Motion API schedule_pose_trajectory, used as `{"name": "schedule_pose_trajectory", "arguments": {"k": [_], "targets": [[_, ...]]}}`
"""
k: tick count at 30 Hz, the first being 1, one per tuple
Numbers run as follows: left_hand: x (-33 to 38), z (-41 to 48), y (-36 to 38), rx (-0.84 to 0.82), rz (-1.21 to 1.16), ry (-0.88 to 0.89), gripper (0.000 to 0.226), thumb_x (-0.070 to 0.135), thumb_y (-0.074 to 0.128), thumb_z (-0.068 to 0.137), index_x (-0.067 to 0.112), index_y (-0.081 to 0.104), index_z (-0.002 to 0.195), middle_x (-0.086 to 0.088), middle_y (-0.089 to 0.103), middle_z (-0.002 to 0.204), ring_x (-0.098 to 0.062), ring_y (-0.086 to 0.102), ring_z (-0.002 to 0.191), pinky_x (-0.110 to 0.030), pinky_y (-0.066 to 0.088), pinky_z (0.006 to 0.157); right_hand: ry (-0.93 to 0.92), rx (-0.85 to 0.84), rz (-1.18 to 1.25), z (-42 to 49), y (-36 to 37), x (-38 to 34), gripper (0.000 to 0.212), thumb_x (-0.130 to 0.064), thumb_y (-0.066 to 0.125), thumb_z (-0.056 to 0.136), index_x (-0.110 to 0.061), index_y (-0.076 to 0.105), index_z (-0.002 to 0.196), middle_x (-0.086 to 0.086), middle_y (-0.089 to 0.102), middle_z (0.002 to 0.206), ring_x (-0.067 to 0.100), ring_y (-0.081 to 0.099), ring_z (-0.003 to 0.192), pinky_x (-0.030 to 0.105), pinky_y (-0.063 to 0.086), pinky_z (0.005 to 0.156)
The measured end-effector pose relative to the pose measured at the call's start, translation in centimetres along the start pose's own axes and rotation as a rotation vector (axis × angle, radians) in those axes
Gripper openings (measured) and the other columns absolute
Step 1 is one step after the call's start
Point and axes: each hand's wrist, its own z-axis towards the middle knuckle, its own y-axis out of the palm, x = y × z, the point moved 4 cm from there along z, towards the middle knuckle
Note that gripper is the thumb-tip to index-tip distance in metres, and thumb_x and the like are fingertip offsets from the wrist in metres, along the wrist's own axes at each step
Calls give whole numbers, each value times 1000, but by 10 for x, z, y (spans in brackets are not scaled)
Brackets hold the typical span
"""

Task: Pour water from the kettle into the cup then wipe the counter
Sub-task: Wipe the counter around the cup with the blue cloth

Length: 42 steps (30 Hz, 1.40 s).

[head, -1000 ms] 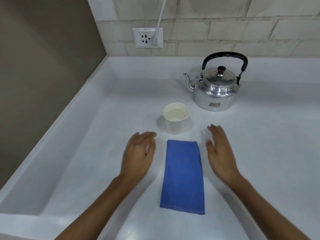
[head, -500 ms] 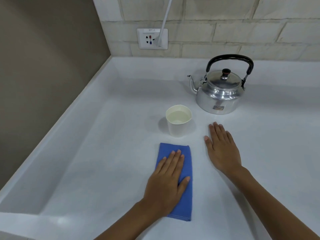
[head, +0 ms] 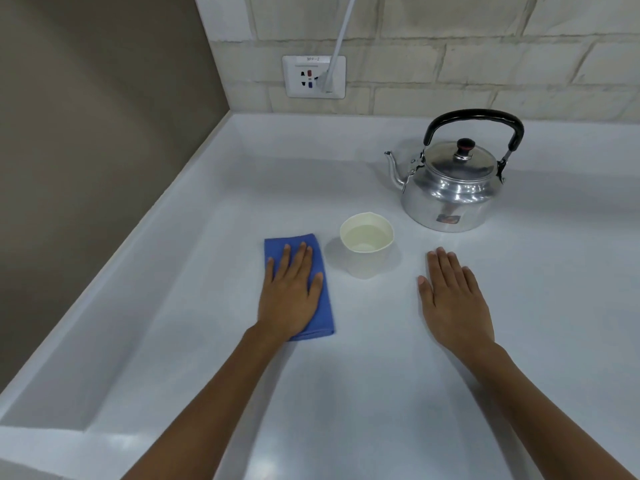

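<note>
A shiny metal kettle (head: 450,192) with a black handle stands upright at the back right of the white counter (head: 346,393), spout pointing left. In front of it sits a white paper cup (head: 367,251) with water inside. My left hand (head: 291,292) lies flat, palm down, on a folded blue cloth (head: 325,313) just left of the cup and presses it onto the counter. To the right of the cup, my right hand (head: 453,303) rests flat on the bare counter with its fingers straight and holds nothing.
The counter has a raised rim along the left side, against a brown wall. Behind is a brick wall with a white socket (head: 313,76) and a white cable (head: 341,32) plugged into it.
My left hand went onto the blue cloth and slid it left and away from me, from in front of the cup to beside it. My right hand settled flat on the counter.
</note>
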Motion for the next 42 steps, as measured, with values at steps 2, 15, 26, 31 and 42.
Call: {"name": "schedule_pose_trajectory", "arguments": {"k": [2, 15, 26, 31, 42], "targets": [[7, -15, 3, 8, 31, 88, 56, 42, 18, 97, 22, 2, 146, 6, 5, 157, -16, -5, 144, -35, -8, 117, -2, 2, 12, 0, 0, 1, 53, -31, 22, 98, -10, 10, 145, 8, 13, 156, 20, 8, 144, 37, 8, 119], [-57, 42, -20, -56, 5, 182, 54, 43, 25, 97, 27, 10, 146, 11, 9, 156, -9, 1, 143, -29, 1, 116, 16, -11, 6, 0, 2, 0, 53, -33, 18, 98, -12, 5, 145, 5, 7, 157, 17, 2, 144, 34, 3, 119], [12, 113, -2, -196, 8, 557, 50, 32, 24, 99, 25, 7, 146, 11, 5, 155, -9, -3, 143, -27, -1, 116, 19, -17, 40, 0, -1, -1, 53, -32, 19, 98, -14, 5, 146, 3, 6, 157, 15, 1, 144, 33, 2, 119], [-3, 91, -1, -159, -8, 651, 47, 37, 23, 99, 30, 6, 142, 21, 2, 146, 2, -7, 138, -14, -8, 111, 17, -10, 75, -2, -3, 1, 53, -34, 20, 97, -17, 5, 145, 0, 7, 157, 11, 0, 144, 30, 0, 118], [-34, 119, -4, -12, 73, 151, 50, 39, 18, 98, 27, 7, 146, 6, 7, 157, -17, 2, 145, -36, 2, 117, 35, -16, 40, -2, -3, -5, 53, -31, 20, 98, -14, 3, 145, 2, 5, 157, 14, -1, 144, 34, 1, 119]]}}
